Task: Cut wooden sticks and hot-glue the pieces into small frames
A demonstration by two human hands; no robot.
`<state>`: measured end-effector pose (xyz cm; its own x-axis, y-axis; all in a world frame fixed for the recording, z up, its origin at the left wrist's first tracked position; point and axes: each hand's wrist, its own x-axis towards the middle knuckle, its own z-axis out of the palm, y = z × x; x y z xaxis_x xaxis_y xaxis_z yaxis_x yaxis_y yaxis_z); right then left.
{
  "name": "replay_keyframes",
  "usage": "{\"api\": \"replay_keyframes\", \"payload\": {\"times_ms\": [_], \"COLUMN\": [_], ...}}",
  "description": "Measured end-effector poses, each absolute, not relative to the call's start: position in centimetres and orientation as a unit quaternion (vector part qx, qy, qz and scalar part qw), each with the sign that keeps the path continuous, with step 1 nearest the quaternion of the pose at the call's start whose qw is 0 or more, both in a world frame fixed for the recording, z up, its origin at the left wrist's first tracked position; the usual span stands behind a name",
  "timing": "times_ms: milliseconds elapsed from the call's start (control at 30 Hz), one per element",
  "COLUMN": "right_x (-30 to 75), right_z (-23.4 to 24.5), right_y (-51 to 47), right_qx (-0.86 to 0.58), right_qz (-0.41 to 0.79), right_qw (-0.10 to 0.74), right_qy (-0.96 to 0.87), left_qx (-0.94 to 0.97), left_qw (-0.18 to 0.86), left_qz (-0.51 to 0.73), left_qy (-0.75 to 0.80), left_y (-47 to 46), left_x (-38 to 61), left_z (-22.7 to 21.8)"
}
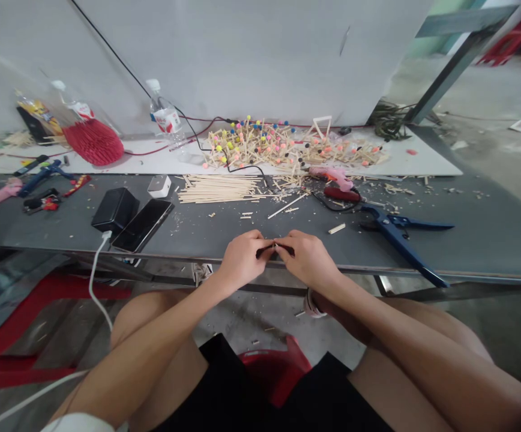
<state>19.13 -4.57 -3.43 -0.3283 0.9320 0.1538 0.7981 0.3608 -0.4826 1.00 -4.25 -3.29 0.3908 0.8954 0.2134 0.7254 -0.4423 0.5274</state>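
Sitting at the bench on a red stool, the person has both forearms stretched forward, hands meeting over the front edge. Left hand and right hand are nearly mirrored, thumb and forefinger of each pinched closed, tips touching at the middle, other fingers curled in. Tiny piece seems nipped between the tips; mostly hidden, so can't tell what it is or which hand carries it. Two-handed pinch reads as fine control on something small. Near the edge is probably for a close look.

White cable hangs off the edge, running up to a black block. Phone leans against that, white cube just behind. All left of the hands, likely to leave the middle free for work.

Right side: short sticks lie loose, then the blue cutter, handles toward the person, presumably for easy grabbing. Beyond the hands, scraps, then plain sticks laid roughly parallel, probably for quick picking. Pink glue gun sits right of those, by the white board.

On the board: heap of ball-tipped sticks, mixed colours, pushed back, maybe as storage. Left of it, bottle and red bundle. Grey wall behind everything.
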Motion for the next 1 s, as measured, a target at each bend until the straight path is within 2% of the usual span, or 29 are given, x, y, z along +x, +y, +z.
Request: {"api": "replay_keyframes", "payload": {"times_ms": [500, 833, 1000], "right_x": [19.49, 19.8, 19.92], "right_z": [-3.65, -4.07, -3.81], "right_y": [-4.57, -4.72, -4.79], "right_qx": [-0.54, -0.505, -0.493], "right_qz": [0.181, 0.171, 0.188], "right_qw": [0.235, 0.252, 0.229], "right_qy": [-0.788, -0.807, -0.818], "left_qx": [0.81, 0.834, 0.841], "left_qw": [0.189, 0.136, 0.128], "left_qz": [0.238, 0.194, 0.18], "left_qy": [0.501, 0.498, 0.494], "left_y": [-4.19, -4.26, -4.3], "left_x": [0.96, 1.02, 1.19], "left_z": [-3.48, -3.53, -3.32]}}
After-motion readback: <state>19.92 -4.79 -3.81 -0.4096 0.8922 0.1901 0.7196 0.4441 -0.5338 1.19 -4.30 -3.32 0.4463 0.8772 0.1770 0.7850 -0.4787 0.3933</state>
